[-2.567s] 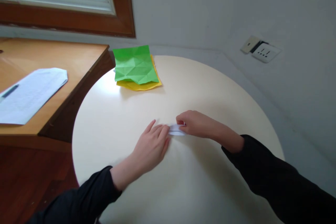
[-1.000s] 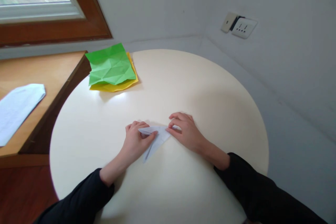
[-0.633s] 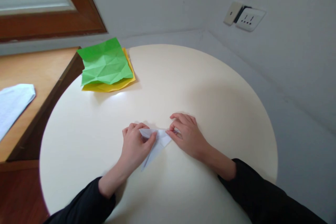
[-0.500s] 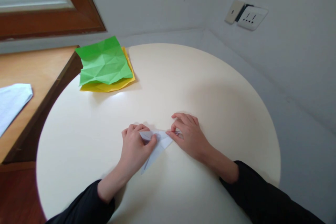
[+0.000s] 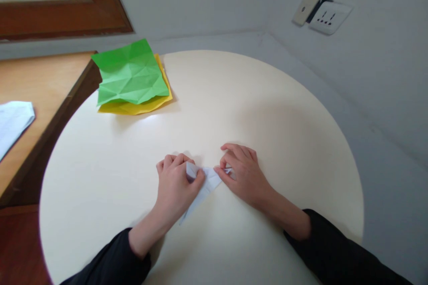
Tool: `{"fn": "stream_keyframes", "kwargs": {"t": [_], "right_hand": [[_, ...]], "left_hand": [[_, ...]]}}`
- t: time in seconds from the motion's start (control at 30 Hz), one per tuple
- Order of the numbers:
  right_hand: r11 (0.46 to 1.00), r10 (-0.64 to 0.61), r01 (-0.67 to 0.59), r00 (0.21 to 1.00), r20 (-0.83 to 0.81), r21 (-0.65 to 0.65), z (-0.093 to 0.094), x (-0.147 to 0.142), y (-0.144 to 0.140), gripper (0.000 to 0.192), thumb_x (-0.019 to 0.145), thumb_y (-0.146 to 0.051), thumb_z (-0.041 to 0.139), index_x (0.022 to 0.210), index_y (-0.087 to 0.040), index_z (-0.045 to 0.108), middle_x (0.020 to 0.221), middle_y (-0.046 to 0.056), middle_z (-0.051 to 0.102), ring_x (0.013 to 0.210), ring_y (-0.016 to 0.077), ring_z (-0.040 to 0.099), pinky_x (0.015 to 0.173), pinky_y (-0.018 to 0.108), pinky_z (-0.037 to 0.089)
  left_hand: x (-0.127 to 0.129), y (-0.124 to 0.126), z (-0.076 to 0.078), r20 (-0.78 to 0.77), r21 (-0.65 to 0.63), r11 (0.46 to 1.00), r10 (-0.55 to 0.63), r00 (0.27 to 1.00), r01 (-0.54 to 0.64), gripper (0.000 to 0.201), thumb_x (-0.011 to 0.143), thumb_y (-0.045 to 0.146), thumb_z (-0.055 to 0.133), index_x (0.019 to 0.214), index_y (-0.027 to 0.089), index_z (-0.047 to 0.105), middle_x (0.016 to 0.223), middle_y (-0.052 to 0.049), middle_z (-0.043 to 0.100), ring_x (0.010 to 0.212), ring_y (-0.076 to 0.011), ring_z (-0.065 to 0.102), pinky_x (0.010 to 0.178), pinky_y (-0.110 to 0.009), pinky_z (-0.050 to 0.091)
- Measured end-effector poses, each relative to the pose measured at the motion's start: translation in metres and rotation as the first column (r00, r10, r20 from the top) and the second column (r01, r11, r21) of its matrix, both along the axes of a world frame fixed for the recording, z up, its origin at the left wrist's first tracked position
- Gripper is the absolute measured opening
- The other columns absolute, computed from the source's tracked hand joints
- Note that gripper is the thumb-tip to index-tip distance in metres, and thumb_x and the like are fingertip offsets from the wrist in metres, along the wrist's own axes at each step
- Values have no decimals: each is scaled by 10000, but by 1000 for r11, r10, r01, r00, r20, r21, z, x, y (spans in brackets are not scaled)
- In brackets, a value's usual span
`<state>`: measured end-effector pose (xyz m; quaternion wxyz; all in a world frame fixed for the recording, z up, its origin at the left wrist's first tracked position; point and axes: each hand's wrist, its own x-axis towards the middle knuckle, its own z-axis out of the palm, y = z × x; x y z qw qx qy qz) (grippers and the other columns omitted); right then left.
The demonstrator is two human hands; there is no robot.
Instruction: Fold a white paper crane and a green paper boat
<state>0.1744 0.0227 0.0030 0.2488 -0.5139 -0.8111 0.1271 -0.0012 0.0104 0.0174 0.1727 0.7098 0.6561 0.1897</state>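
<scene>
A small sheet of white paper (image 5: 207,182), folded into a roughly triangular shape, is between my two hands just above the round table. My left hand (image 5: 176,180) grips its left side, thumb on the near face and fingers curled behind; a flap stands up beside the thumb. With thumb and forefinger, my right hand (image 5: 241,170) pinches the right corner, its other fingers loosely bent. The paper's lower point sticks out below my left hand. My left palm hides part of the sheet.
Creased green paper (image 5: 133,73) lies over yellow paper (image 5: 138,107) at the back left of the white round table (image 5: 267,240). A wooden desk (image 5: 50,80) on the left carries a pale folded paper (image 5: 15,118). A socket (image 5: 329,17) is on the right wall.
My left thumb and fingers have shifted slightly right, and the paper's left flap now stands up more. The right hand keeps its pinch. The view has tilted a little.
</scene>
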Motion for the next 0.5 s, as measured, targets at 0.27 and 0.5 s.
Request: {"fn": "stream_keyframes", "kwargs": {"t": [0.27,0.5], "right_hand": [[999,-37,37,999,-28,-11,-2,0,0,60,808,-192,542,776,-216,497,1074,105,604,1080,265,513,891,416,337],[999,-48,46,994,-94,-21,-7,2,0,225,771,-33,377,862,-221,461,1054,96,598,1066,240,512,886,393,326]], "left_hand": [[3,1,0,-38,28,999,-18,999,19,235,779,335,543,588,200,552,793,-53,632,854,-262,467,787,-438,327],[2,0,-1,-23,28,999,-14,1000,15,202,771,316,537,604,203,557,792,-50,630,858,-263,466,792,-441,322]]}}
